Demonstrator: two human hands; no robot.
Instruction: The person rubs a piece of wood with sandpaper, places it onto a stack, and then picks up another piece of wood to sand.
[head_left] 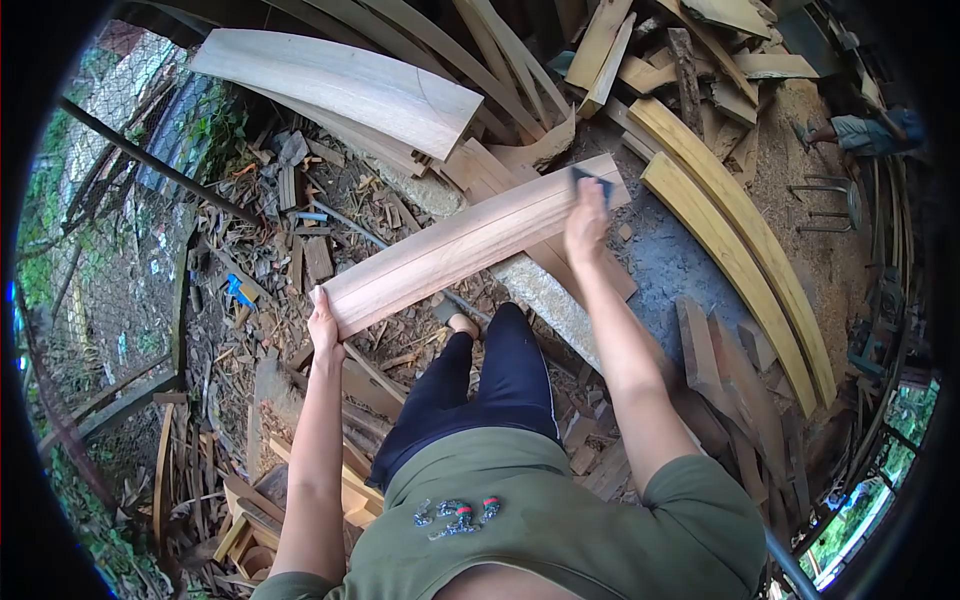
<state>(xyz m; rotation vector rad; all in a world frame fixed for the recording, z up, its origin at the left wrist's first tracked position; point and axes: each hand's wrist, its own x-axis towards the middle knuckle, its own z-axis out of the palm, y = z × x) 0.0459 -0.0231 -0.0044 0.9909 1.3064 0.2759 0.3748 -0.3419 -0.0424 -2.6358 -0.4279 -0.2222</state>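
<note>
A long pale wooden board (470, 243) lies slanted in front of me, its left end low and its right end high. My left hand (322, 322) is closed round the board's lower left end, with the thumb at its upper corner. On the upper right end, my right hand (588, 222) presses a dark piece of sandpaper (592, 184) against the board's face. Its fingers are slightly blurred and partly cover the sandpaper. Under the board's right part are other brown planks (550, 255).
A wide curved plank (345, 85) lies at upper left, above a concrete ledge (425, 190). Two curved yellowish beams (740, 240) stand out on the right. Wood scraps (300, 250) litter the ground. Another person (870, 132) is at far right, near a metal frame (835, 205).
</note>
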